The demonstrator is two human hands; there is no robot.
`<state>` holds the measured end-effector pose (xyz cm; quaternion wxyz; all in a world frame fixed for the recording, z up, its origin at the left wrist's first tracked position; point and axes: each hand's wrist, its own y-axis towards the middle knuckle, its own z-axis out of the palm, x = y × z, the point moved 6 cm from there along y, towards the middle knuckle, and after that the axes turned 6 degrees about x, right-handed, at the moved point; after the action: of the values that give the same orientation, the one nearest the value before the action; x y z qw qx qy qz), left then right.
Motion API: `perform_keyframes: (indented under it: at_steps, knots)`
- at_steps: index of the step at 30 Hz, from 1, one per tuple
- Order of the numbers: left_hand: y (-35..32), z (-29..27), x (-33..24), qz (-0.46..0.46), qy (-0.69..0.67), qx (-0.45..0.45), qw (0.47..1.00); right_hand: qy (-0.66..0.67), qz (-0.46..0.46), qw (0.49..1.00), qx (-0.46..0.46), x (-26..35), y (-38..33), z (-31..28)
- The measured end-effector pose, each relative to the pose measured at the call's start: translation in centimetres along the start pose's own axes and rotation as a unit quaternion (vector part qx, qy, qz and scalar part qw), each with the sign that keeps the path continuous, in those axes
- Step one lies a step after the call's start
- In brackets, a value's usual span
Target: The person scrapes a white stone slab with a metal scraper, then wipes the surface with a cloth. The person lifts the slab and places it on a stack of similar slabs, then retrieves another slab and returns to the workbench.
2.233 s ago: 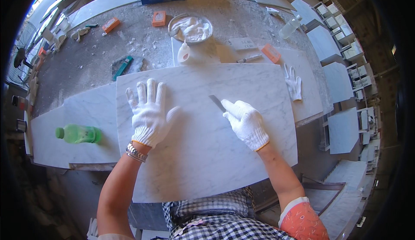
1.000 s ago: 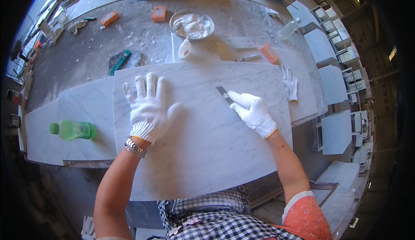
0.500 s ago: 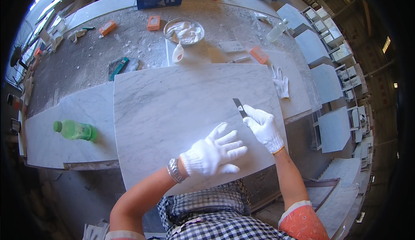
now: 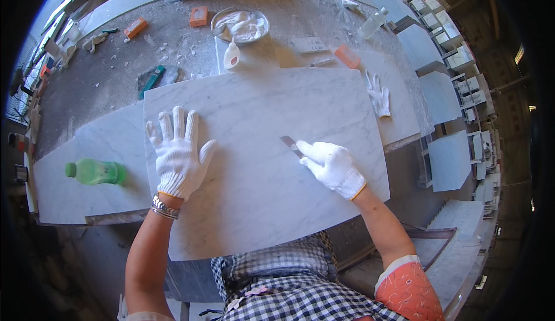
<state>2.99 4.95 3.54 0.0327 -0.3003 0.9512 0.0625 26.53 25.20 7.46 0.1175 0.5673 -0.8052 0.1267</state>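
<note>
A white, grey-veined marble slab (image 4: 248, 194) lies flat in front of me. Over its left part my left hand (image 4: 179, 156), in a white knit glove, is spread with the fingers apart and holds nothing. My right hand (image 4: 334, 168), gloved the same way, pinches a flat dark scraper blade (image 4: 292, 146) between thumb and fingers. The blade points up and left, above the right half of the slab; whether it touches the stone I cannot tell.
Beyond the slab stand a white squeeze bottle (image 4: 232, 56) and a bowl of white paste (image 4: 241, 26). A green bottle (image 4: 97, 172) lies on its side at left. A loose white glove (image 4: 378, 95) rests at right. Orange boxes (image 4: 199, 16) and a green-handled tool (image 4: 151, 82) lie on the dusty table.
My left hand has moved left from the slab's near middle to its left side, fingers spread. My right hand has shifted a little left with the blade, which is now tilted further left.
</note>
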Motion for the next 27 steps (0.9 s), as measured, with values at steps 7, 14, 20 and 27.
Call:
perform_keyframes:
  at_steps: [7, 14, 20, 27]
  knots:
    - [0.2, -0.1, 0.0, -0.004, 0.009, 0.01, 1.0, 0.004, -0.009, 1.0, 0.012, 1.1, 1.6, -1.3]
    - [0.2, -0.2, -0.2, 0.001, 0.012, 0.003, 1.0, 0.013, -0.081, 0.997, 0.003, 1.1, 1.0, -0.3]
    - [0.2, -0.3, -0.3, -0.006, 0.022, 0.016, 1.0, -0.04, 0.032, 0.997, 0.056, 1.1, 1.2, -0.4]
    - [0.3, -0.2, -0.2, -0.005, 0.027, 0.018, 0.999, 0.026, -0.066, 0.998, -0.005, 1.7, 0.9, 0.1]
